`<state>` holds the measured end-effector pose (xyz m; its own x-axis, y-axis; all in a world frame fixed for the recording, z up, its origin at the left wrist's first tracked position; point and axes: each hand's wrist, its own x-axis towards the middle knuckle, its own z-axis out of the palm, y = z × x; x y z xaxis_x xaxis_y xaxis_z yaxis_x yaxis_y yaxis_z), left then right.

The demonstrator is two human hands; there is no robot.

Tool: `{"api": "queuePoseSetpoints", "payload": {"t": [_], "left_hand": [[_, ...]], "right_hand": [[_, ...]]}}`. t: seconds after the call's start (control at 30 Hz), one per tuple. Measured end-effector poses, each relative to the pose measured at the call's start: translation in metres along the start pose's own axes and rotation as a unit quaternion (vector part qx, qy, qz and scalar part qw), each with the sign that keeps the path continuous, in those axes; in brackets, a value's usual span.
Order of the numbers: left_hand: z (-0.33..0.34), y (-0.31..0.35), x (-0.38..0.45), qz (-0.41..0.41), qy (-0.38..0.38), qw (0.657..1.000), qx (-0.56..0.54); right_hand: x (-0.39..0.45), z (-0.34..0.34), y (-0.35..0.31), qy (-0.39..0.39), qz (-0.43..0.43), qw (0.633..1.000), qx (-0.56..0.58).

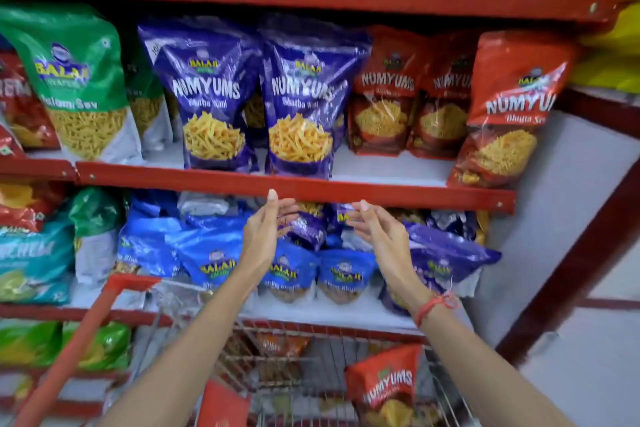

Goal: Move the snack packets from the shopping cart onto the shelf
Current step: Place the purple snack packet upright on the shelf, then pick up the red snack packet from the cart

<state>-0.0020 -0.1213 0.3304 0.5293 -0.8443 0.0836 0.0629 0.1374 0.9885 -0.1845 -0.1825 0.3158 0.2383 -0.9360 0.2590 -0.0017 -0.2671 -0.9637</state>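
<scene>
Two purple Numyums packets [298, 104] stand upright side by side on the middle shelf [294, 189]. My left hand [265, 229] and my right hand [379, 232] hover just below that shelf's red front edge, palms facing each other, fingers apart, holding nothing. Down in the wire shopping cart [311, 357] a red Numyums packet [386, 388] stands at the right, and another red packet [221, 407] shows at the bottom edge. An orange packet lies deeper in the cart, behind the wires.
Red Numyums packets [509, 107] fill the middle shelf's right side and a green sev packet [79, 80] the left. Blue packets [287, 270] crowd the shelf below, behind my hands. The cart's red handle [83, 347] slants across the lower left. A white side panel closes the rack at right.
</scene>
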Motion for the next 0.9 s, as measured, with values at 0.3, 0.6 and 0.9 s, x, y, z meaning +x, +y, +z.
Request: {"api": "queuePoseSetpoints", "payload": {"t": [0.3,0.6,0.9], "left_hand": [[0.008,-0.145,-0.087,-0.162,-0.059,0.982,0.079],[0.021,-0.279,-0.147,-0.267,-0.063,0.946,0.175],[0.064,-0.394,-0.136,-0.321,-0.118,0.893,0.293]], "right_hand": [[-0.107,-0.077,0.131,0.019,0.164,0.974,-0.154],[-0.149,-0.150,0.254,-0.034,0.356,0.898,-0.258],[-0.108,-0.156,0.347,-0.207,0.379,0.839,-0.332]]}}
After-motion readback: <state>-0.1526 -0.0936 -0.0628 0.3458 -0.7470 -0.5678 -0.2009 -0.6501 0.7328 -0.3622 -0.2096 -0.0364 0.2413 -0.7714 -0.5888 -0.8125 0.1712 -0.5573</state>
